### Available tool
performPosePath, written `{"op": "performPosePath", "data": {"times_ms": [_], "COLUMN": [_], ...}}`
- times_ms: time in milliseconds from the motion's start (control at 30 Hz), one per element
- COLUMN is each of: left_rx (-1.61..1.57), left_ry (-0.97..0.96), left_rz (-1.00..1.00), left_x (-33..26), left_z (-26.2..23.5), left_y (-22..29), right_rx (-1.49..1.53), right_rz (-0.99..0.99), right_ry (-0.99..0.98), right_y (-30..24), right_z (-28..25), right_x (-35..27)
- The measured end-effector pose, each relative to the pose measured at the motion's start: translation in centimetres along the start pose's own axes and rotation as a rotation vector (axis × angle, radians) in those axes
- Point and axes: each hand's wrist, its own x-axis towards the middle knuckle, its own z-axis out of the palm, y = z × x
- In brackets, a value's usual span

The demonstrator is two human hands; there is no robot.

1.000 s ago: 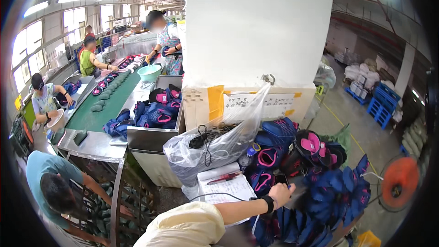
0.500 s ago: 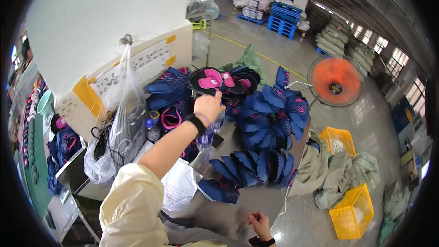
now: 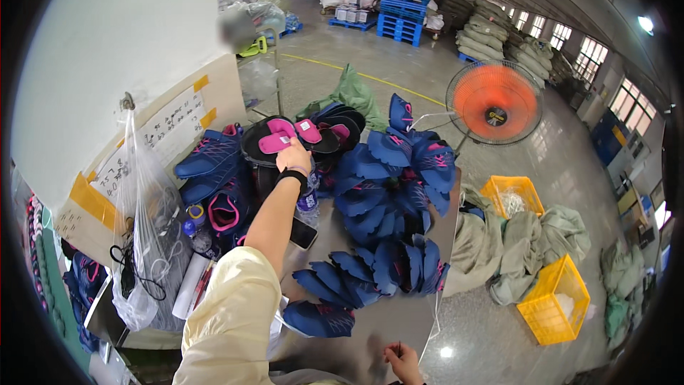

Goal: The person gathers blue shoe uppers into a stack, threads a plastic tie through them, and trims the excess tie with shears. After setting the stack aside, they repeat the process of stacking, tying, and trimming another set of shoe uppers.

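By the left hand (image 3: 293,158) lie pink-and-black insoles (image 3: 275,144).

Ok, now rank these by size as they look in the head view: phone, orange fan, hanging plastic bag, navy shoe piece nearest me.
1. Hanging plastic bag
2. Orange fan, though it stands farther off, so real sizes may differ
3. Navy shoe piece nearest you
4. Phone
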Motion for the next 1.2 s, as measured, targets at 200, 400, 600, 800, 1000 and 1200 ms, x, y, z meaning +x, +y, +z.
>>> {"op": "performPosePath", "data": {"times_ms": [200,400,600,800,1000,1200], "left_rx": [0.133,0.124,0.123,0.189,0.216,0.146], "left_ry": [0.042,0.101,0.096,0.054,-0.019,0.003], "left_rz": [0.166,0.159,0.012,0.058,0.153,0.453], "left_x": [0.3,0.5,1.1,0.2,-1.1,-0.8], "left_z": [0.1,0.3,3.1,2.6,1.7,0.7], "left_y": [0.8,1.0,-0.8,1.7,0.6,-1.9], "right_rx": [0.043,0.077,0.139,0.209,0.107,-0.058], "right_rz": [0.069,0.100,0.068,0.061,0.138,0.020], "right_ry": [-0.050,-0.055,-0.083,-0.044,0.045,0.398], "right_y": [-0.4,-0.3,1.1,3.6,2.1,3.5], "right_z": [-0.4,-0.9,0.1,0.1,-2.7,-9.8], "right_x": [-0.5,-0.2,0.8,0.0,1.4,7.0]}}
